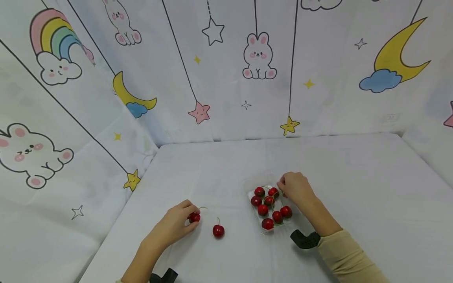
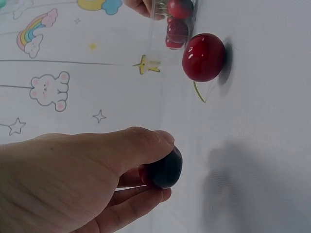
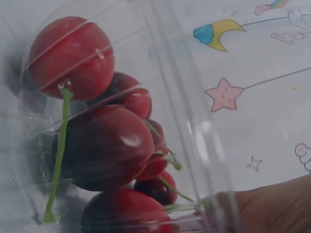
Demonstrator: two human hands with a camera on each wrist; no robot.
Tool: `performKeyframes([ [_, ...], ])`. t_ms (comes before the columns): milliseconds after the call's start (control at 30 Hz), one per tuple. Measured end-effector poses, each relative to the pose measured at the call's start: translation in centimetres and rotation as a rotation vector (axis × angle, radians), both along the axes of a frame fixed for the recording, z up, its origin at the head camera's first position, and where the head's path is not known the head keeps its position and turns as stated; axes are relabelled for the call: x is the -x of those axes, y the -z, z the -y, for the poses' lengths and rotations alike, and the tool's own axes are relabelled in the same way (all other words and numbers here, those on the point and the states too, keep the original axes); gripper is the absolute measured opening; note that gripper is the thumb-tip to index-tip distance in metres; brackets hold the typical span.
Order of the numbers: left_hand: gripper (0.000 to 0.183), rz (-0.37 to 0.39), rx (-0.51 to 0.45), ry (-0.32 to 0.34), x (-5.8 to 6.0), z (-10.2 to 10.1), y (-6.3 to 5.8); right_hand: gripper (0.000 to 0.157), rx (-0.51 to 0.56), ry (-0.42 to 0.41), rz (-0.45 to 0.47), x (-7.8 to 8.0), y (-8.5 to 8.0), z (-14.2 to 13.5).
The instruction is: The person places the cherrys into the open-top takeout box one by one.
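In the head view my left hand [image 1: 175, 224] pinches a dark red cherry [image 1: 194, 218] by its body, between thumb and fingers. Up close, that cherry [image 2: 167, 170] looks nearly black on its shaded side. Another cherry [image 1: 218, 231], stem upward, rests on the table just right of this hand. My right hand [image 1: 297, 188] is at the far right corner of a clear plastic box [image 1: 263, 232] of cherries, fingers bent. Cherry stems [image 3: 182, 208] reach its fingertips [image 3: 218, 206], seen through the plastic; whether they grip a stem or the box wall is unclear.
A white cloth covers the table [image 1: 212, 169]. Behind and to the left hangs a white curtain [image 1: 226, 86] printed with rabbits, stars and moons. Black camera mounts [image 1: 305, 239] are on both wrists, the right one close to the box's near right side.
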State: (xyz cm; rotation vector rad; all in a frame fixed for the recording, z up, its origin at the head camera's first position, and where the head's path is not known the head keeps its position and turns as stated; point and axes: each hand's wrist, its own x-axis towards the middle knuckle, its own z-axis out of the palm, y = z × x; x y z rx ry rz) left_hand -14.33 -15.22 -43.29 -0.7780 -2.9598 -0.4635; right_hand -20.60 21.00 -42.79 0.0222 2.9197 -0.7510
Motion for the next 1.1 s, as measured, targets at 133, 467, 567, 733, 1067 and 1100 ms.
performKeyframes([
  [133, 0.022, -0.004, -0.001, 0.011, 0.3, -0.6, -0.2, 0.02, -0.003, 0.002, 0.003, -0.1, 0.0, -0.1],
  [467, 0.021, -0.065, 0.014, 0.089, 1.9, -3.1, -1.5, 0.018, -0.016, -0.009, -0.029, -0.1, -0.1, -0.2],
  [567, 0.02, -0.078, 0.006, 0.113, 2.3, -4.0, -2.0, 0.018, -0.016, -0.011, -0.026, -0.1, -0.1, -0.1],
  [733, 0.019, -0.07, 0.011, 0.134, 3.1, -5.6, -2.8, 0.018, -0.023, -0.012, -0.027, 0.0, 0.0, -0.1],
  [1067, 0.019, -0.058, -0.003, 0.17, 3.9, -8.1, -4.2, 0.019, -0.008, 0.006, 0.007, 0.0, 0.1, -0.1],
  [1100, 0.019, -0.055, -0.005, 0.173, 3.9, -8.3, -4.4, 0.018, -0.007, 0.008, 0.011, 0.0, 0.1, 0.0],
])
